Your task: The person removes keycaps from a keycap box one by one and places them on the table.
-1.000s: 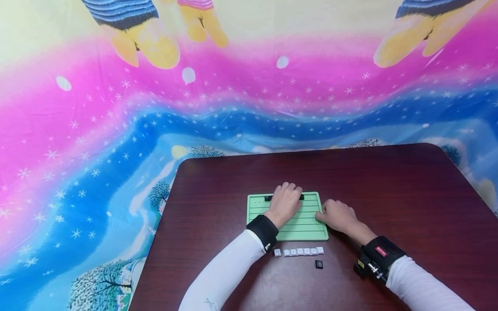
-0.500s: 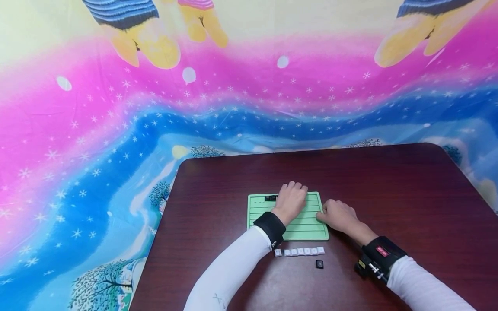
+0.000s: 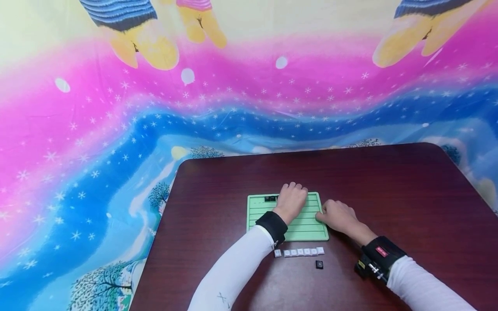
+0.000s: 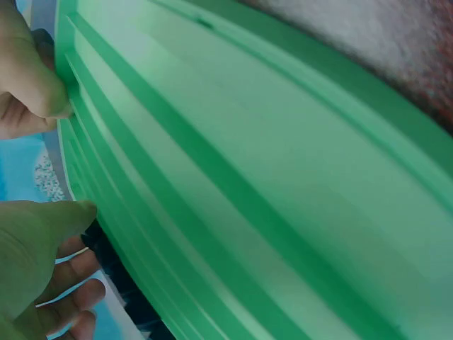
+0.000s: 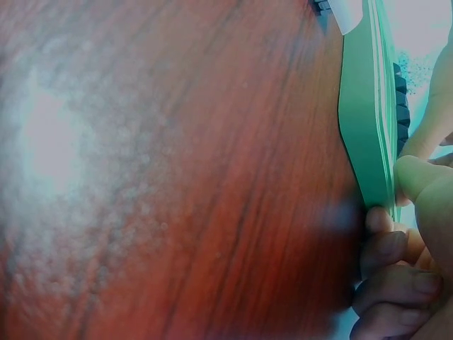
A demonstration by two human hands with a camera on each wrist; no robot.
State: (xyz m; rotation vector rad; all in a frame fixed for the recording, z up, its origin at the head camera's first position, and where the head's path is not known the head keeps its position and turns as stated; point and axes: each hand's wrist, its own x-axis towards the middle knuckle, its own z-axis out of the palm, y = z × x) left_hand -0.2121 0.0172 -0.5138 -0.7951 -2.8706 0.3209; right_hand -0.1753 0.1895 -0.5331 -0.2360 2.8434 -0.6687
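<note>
A light green ridged tray (image 3: 303,233) lies on the table, with a row of black keycaps (image 3: 268,198) along its far edge. My left hand (image 3: 291,202) reaches over the tray and covers part of that row. In the left wrist view, its thumb and index finger pinch the keycap at the end of the black row (image 4: 117,273); the other fingers are spread behind. My right hand (image 3: 339,216) holds the tray's right edge, thumb on the rim (image 5: 386,170) and fingers curled beside and below it.
On the dark red table (image 3: 210,194), in front of the tray, stands a row of several white keycaps (image 3: 300,252), one slightly apart at the left. A single black keycap (image 3: 319,264) lies nearer. A patterned cloth (image 3: 249,86) hangs behind the table.
My left hand has shifted a little to the right along the black row, uncovering keycaps at its left and covering its right end. The right hand stays on the tray's edge.
</note>
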